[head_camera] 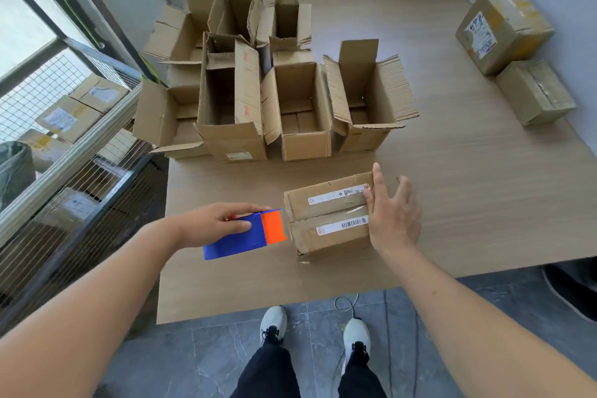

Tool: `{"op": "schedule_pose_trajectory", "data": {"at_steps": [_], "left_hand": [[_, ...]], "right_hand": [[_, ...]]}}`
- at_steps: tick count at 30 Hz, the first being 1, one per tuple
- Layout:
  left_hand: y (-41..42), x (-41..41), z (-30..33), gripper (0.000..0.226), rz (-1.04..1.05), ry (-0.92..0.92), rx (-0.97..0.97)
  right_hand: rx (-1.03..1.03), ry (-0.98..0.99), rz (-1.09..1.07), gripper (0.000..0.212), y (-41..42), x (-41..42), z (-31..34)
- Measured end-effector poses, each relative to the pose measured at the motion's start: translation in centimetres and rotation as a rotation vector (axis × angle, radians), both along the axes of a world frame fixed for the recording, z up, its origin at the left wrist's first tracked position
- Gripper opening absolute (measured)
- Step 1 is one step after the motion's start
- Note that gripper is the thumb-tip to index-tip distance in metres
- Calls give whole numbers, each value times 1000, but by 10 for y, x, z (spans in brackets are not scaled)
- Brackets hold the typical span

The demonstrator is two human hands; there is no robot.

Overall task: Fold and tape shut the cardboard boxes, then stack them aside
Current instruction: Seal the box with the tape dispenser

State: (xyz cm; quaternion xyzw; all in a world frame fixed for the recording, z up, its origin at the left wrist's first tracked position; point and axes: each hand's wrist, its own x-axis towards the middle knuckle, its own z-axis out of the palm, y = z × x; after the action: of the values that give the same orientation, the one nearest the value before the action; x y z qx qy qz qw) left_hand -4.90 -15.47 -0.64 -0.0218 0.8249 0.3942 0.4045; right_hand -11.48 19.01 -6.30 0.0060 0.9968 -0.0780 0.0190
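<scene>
Cardboard box (329, 220), flaps folded down, sits near me on the table (452, 191), with my right hand (392, 213) resting flat and open-fingered against its right end. My left hand (214, 220) grips the blue-and-orange tape dispenser (248, 233), its orange nose touching or just beside the box's left edge. As I judge it, the tape run along the centre seam is finishing here. The risk is the flaps springing up if my right hand lifts too soon, or the tape tearing crooked at the left edge. Open boxes (274, 90) wait at the far side; two sealed boxes (513, 52) sit far right.
</scene>
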Motion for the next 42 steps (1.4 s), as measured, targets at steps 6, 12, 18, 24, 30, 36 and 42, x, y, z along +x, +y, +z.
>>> {"op": "schedule_pose_trajectory", "data": {"at_steps": [6,12,18,24,30,36,42], "left_hand": [[-2,1,-30,44,2,53,158],[-6,21,-56,45,94,39,348],[-16,26,-71,45,65,58,366],[-11,18,-66,43,15,111,316],[-12,18,-68,38,63,48,357],[-8,15,-67,45,37,88,300],[1,10,-72,36,15,53,212]], "right_hand": [[-35,65,69,55,-74,46,21],[-111,-299,30,101,-102,68,4],[-109,-311,79,96,-98,67,4],[-22,-283,69,93,-103,68,6],[-30,-319,74,83,-105,68,7],[-82,-388,96,80,-98,64,8],[-70,-411,107,82,-99,62,8]]}}
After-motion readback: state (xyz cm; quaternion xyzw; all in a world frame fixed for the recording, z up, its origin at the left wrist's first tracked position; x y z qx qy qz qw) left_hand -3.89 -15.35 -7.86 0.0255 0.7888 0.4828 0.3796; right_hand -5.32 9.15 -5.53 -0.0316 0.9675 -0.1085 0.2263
